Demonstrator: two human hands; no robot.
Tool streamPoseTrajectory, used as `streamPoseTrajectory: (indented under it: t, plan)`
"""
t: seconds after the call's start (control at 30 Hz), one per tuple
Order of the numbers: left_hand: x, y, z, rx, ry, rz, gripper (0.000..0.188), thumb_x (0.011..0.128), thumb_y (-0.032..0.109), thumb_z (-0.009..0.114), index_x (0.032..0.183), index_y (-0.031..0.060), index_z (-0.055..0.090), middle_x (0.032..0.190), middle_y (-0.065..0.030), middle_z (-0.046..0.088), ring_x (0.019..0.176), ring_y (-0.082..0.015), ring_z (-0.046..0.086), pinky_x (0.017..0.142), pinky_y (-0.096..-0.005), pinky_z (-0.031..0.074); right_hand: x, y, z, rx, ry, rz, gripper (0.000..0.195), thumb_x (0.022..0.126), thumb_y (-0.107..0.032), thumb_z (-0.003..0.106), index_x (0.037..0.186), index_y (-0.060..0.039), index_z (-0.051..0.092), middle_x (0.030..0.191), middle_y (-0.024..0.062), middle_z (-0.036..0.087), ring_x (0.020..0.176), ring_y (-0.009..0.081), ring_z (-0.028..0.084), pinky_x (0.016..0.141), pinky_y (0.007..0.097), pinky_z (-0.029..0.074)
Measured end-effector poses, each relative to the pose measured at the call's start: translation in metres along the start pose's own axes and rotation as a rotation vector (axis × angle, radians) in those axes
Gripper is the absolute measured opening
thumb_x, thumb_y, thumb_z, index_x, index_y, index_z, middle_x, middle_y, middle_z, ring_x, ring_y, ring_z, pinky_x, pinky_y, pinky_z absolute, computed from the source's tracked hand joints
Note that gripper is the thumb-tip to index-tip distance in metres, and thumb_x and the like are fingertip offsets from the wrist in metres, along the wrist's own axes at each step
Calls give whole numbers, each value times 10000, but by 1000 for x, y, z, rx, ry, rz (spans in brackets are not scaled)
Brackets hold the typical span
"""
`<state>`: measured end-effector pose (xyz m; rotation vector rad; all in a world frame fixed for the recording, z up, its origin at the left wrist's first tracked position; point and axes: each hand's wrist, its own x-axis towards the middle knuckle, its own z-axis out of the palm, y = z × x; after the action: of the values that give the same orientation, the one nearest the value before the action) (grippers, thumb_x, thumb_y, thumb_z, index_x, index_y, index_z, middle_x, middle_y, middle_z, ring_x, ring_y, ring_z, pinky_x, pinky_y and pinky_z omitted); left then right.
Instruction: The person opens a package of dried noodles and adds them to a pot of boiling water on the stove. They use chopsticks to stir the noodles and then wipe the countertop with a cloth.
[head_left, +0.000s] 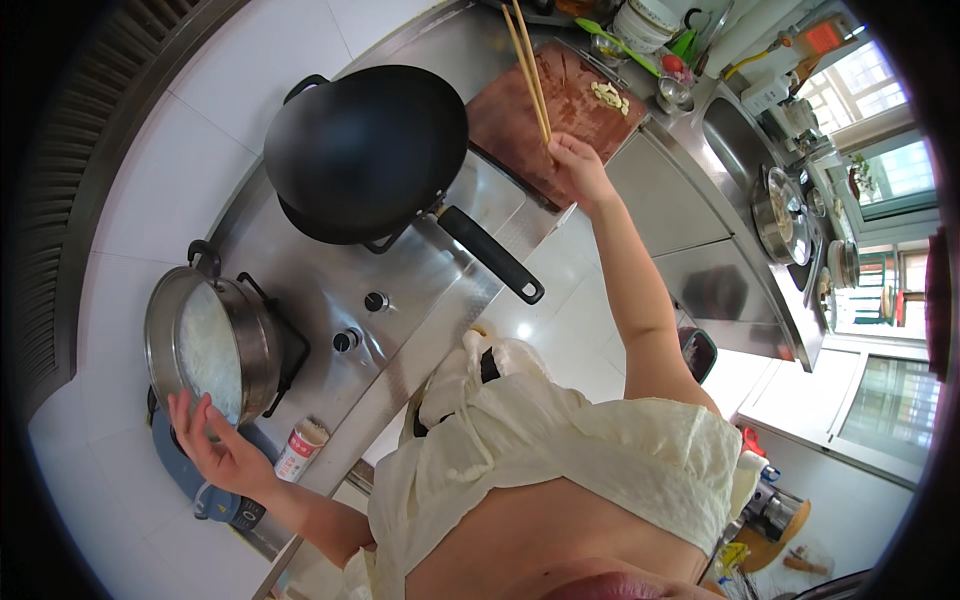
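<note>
My right hand (579, 169) grips a pair of wooden chopsticks (532, 79), which point away from me over a reddish-brown cutting board (504, 112). Pale slices, apparently garlic (610, 97), lie in a small pile on that board. Empty and with its fingers apart, my left hand (219, 450) is at the near rim of a stainless steel pot (259, 337); whether it touches the rim I cannot tell. White, foamy liquid (206, 345) fills part of the pot. Between the pot and the board, a black wok (367, 150) sits on the stove, its long handle (491, 255) towards me.
Two control knobs (360, 322) stand on the steel stove top (420, 307). A red-and-white packet (301, 448) and a blue appliance (176, 450) are near my left hand. Stacked bowls (643, 26), a green spatula (611, 41), a sink (739, 127) and a lidded pan (781, 214) line the right counter.
</note>
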<state>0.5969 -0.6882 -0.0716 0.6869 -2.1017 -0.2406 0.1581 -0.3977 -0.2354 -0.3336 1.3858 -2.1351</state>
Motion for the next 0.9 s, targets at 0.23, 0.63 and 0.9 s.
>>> streamPoseTrajectory:
  t: [0.23, 0.63, 0.9]
  plan:
    - [-5, 11, 2, -164, -23, 23, 121, 899, 9, 538, 950, -28, 642, 1174, -136, 592, 1201, -331, 501, 957, -407, 417, -67, -24, 74, 43, -490, -68, 206, 915, -220, 588, 992, -33, 553, 855, 22, 510, 763, 127, 432, 714, 262, 359]
    - [-7, 16, -5, -345, -48, 46, 103, 845, 15, 582, 911, 9, 661, 1150, -116, 605, 1200, -336, 507, 943, -390, 419, -112, -32, 120, -6, -582, -66, 228, 900, -255, 600, 897, -32, 551, 794, 44, 490, 719, 139, 415, 638, 262, 336]
    - [-10, 11, -8, -361, -62, 33, 103, 832, 20, 599, 906, 21, 671, 1108, -106, 624, 1180, -338, 522, 947, -398, 422, -116, -27, 131, 53, -652, -29, 210, 913, -222, 592, 955, -17, 562, 810, 43, 523, 756, 138, 430, 664, 267, 352]
